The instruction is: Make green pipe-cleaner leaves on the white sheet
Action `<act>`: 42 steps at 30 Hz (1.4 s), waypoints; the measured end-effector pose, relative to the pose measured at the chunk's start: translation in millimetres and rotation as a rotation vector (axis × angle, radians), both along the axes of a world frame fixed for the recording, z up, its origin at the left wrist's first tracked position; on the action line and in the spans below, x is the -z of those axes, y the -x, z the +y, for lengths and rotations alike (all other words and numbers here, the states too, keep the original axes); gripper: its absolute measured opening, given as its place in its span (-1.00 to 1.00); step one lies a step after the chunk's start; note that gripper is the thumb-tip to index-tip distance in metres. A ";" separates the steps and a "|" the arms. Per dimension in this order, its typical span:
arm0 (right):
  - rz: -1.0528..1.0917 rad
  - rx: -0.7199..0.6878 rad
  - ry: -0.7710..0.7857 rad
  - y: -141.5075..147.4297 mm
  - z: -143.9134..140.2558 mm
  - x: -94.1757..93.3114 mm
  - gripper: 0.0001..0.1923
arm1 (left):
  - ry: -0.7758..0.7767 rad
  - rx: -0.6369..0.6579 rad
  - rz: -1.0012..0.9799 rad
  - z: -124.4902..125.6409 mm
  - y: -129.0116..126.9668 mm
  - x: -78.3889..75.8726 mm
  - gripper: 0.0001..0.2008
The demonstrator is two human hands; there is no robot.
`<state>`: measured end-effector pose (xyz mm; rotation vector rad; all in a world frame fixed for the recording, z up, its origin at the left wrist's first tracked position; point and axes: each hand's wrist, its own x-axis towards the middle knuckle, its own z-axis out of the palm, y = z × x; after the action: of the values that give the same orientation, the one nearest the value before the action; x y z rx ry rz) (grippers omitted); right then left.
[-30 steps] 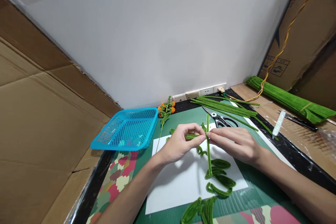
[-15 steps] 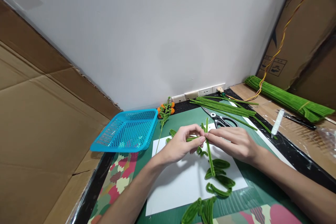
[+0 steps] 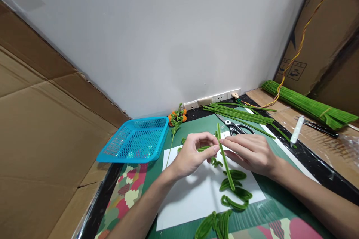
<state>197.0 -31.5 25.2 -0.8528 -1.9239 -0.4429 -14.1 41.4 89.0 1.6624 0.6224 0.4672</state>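
My left hand (image 3: 193, 154) pinches a green pipe cleaner (image 3: 228, 173) between thumb and fingers above a white sheet of paper (image 3: 182, 209). From the other side, my right hand (image 3: 254, 153) has its fingertips closed on the same strip; its thumb is hidden. The strip slants steeply, its lower end over several dark green pipe-cleaner leaves (image 3: 235, 205) on the paper. Another green piece (image 3: 204, 149) runs sideways behind my left fingers. Small curled green bits (image 3: 215, 163) lie just below the hands, and more leaves (image 3: 206, 226) rest at the near edge.
A blue plastic basket (image 3: 157, 153) stands at the left, beside an orange-flowered stem (image 3: 176, 121). Scissors (image 3: 238, 128) and loose green pipe cleaners (image 3: 241, 114) lie behind my hands. Farther right are a white glue tube (image 3: 296, 131), a black knife (image 3: 322, 130) and a green bundle (image 3: 308, 102).
The pipe cleaner has tilted, its lower end swinging slightly right and its top slightly left. My right fingers have spread a little; my left hand has hardly moved.
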 end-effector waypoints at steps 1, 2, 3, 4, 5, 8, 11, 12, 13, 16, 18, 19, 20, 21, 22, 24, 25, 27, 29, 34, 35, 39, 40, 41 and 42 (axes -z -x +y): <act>-0.011 0.001 -0.005 0.3 -0.3 -0.9 -0.70 | -0.013 -0.005 0.012 -0.2 0.2 -0.2 -0.76; -0.024 0.004 -0.005 0.4 -0.5 -1.4 -0.71 | -0.024 -0.010 0.023 -0.4 0.3 -0.2 -0.76; -0.039 0.011 -0.001 0.5 -0.7 -1.7 -0.72 | -0.030 -0.015 0.032 -0.7 0.2 0.0 -0.76; -0.053 0.020 0.007 0.6 -0.7 -1.5 -0.72 | -0.033 -0.018 0.039 -1.1 -0.1 0.2 -0.77; -0.067 0.031 0.019 0.6 -0.7 -1.1 -0.72 | -0.034 -0.020 0.043 -1.5 -0.4 0.5 -0.77; -0.088 0.054 0.077 1.1 -0.5 1.4 -0.73 | -0.033 -0.019 0.053 -3.1 -1.7 0.7 -0.81; -0.074 0.029 0.195 3.2 -0.7 3.8 -0.74 | -0.038 -0.005 0.062 -4.4 -2.4 0.1 -0.86; -0.064 0.017 0.234 4.1 -1.0 4.3 -0.75 | -0.042 -0.002 0.061 -4.7 -2.6 -0.1 -0.87; -0.051 0.008 0.265 5.0 -1.4 4.6 -0.76 | -0.049 -0.001 0.059 -5.0 -2.7 -0.4 -0.87; -0.009 -0.017 0.299 7.2 -2.9 4.4 -0.80 | -0.064 0.001 0.060 -5.5 -3.0 -1.4 -0.87; 0.011 -0.034 0.306 8.0 -3.6 4.4 -0.82 | -0.063 0.002 0.067 -5.8 -3.2 -2.1 -0.85; 0.019 -0.043 0.310 8.3 -3.8 4.7 -0.82 | -0.060 0.002 0.070 -5.9 -3.3 -2.4 -0.84; 0.026 -0.051 0.313 8.6 -3.9 5.2 -0.82 | -0.058 0.000 0.074 -5.8 -3.2 -2.6 -0.83; 0.031 -0.056 0.315 8.8 -4.0 5.8 -0.82 | -0.057 -0.003 0.076 -5.7 -2.9 -2.8 -0.81; 0.036 -0.057 0.314 9.0 -4.0 6.5 -0.83 | -0.057 -0.006 0.077 -5.4 -2.6 -2.9 -0.80; 0.046 -0.045 0.304 9.3 -4.2 7.6 -0.83 | -0.056 -0.008 0.079 -4.8 -1.8 -2.8 -0.79; 0.050 -0.037 0.296 9.5 -4.2 7.9 -0.84 | -0.056 -0.008 0.079 -4.5 -1.5 -2.7 -0.79; 0.055 -0.028 0.280 9.7 -4.4 7.4 -0.83 | -0.059 -0.005 0.078 -4.2 -1.1 -2.3 -0.80; 0.055 -0.032 0.262 9.8 -4.4 6.2 -0.81 | -0.064 -0.007 0.074 -4.4 -1.3 -1.9 -0.80; 0.060 -0.039 0.232 8.7 -3.5 4.7 -0.76 | -0.034 -0.017 0.053 -5.0 -1.7 -1.0 -0.78; 0.058 -0.039 0.231 8.3 -3.3 5.0 -0.75 | -0.018 -0.015 0.047 -4.7 -1.5 -0.9 -0.78; 0.062 -0.038 0.193 6.1 -2.5 6.3 -0.73 | 0.047 -0.015 0.007 -2.7 -1.1 -0.5 -0.76; 0.071 -0.038 0.173 5.6 -2.4 6.2 -0.73 | 0.058 -0.015 -0.004 -2.1 -1.2 -0.3 -0.76; 0.085 -0.037 0.150 5.2 -2.2 6.0 -0.72 | 0.068 -0.014 -0.014 -1.5 -1.4 0.1 -0.76; 0.098 -0.038 0.125 4.8 -1.9 5.6 -0.72 | 0.078 -0.009 -0.021 -1.1 -1.7 0.5 -0.76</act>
<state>192.2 -33.5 19.6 -0.9000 -1.8890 -0.2552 -12.4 40.3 88.5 1.5799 0.6252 0.4609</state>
